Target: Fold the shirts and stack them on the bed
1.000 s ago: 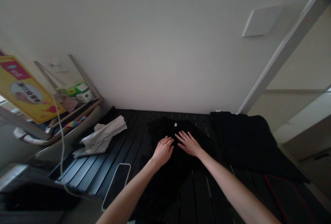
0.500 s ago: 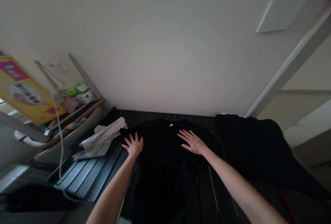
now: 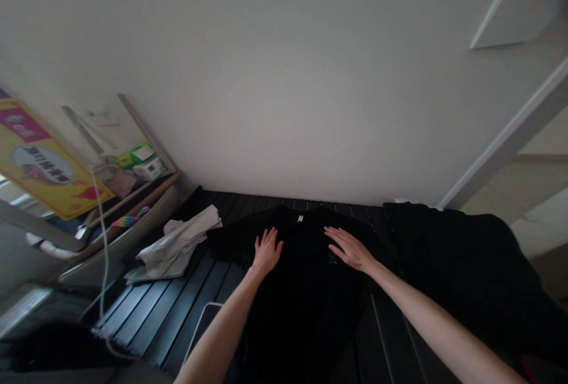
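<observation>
A black T-shirt (image 3: 302,289) lies spread on the dark slatted surface, its collar with a small white label toward the wall. My left hand (image 3: 267,251) rests palm down on the shirt's upper left part, fingers stretched out. On the upper right part, below the shoulder, my right hand (image 3: 349,247) lies flat with its fingers extended. Neither hand grips anything. The shirt's lower part is dark, and its edges there are hard to make out.
Folded light-grey cloth (image 3: 177,242) lies left of the shirt on the slatted table (image 3: 146,307). Dark fabric (image 3: 461,260) covers the right side. A white cable (image 3: 104,242) hangs at left before a cart (image 3: 146,194) with small packages. The wall (image 3: 284,88) stands behind.
My left hand has moved inward from the left sleeve onto the shirt's chest. My right hand remains flat on the right side. The view has shifted slightly, uncovering a pale-edged object by my left forearm.
</observation>
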A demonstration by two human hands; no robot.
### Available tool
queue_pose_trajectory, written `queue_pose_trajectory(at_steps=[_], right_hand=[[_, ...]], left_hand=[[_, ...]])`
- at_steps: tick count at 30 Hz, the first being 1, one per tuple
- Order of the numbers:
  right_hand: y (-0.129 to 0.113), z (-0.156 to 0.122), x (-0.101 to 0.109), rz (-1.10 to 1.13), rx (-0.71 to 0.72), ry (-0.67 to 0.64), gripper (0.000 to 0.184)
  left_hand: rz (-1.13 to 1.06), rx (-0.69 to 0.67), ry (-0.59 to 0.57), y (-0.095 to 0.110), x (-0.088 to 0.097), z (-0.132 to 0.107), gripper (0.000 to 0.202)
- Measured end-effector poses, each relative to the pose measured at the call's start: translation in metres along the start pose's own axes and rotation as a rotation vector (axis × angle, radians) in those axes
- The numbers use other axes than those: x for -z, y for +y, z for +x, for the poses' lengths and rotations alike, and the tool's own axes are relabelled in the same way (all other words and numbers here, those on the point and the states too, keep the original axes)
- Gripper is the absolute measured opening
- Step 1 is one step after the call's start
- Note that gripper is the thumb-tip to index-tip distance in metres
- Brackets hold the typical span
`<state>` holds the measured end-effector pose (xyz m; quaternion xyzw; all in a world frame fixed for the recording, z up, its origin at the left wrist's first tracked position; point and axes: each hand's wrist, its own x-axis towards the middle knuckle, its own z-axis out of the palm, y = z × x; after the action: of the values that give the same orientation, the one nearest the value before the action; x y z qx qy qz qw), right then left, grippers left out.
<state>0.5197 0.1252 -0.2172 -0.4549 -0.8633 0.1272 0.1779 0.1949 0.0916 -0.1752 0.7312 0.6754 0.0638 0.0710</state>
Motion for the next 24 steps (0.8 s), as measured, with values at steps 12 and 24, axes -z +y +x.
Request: queue_pose_trajectory(at_steps=[12, 24], right_hand=[[0.076, 0.006, 0.004, -0.259, -0.251, -0.024, 0.063], [0.109, 0.041, 0.005, -0.243, -0.265, -0.032, 0.064]], left_hand=[[0.089, 0.062, 0.027, -0.003, -0.011, 0.040, 0.069], [0.110, 0.067, 0.033, -0.001, -0.016, 0.064, 0.069]])
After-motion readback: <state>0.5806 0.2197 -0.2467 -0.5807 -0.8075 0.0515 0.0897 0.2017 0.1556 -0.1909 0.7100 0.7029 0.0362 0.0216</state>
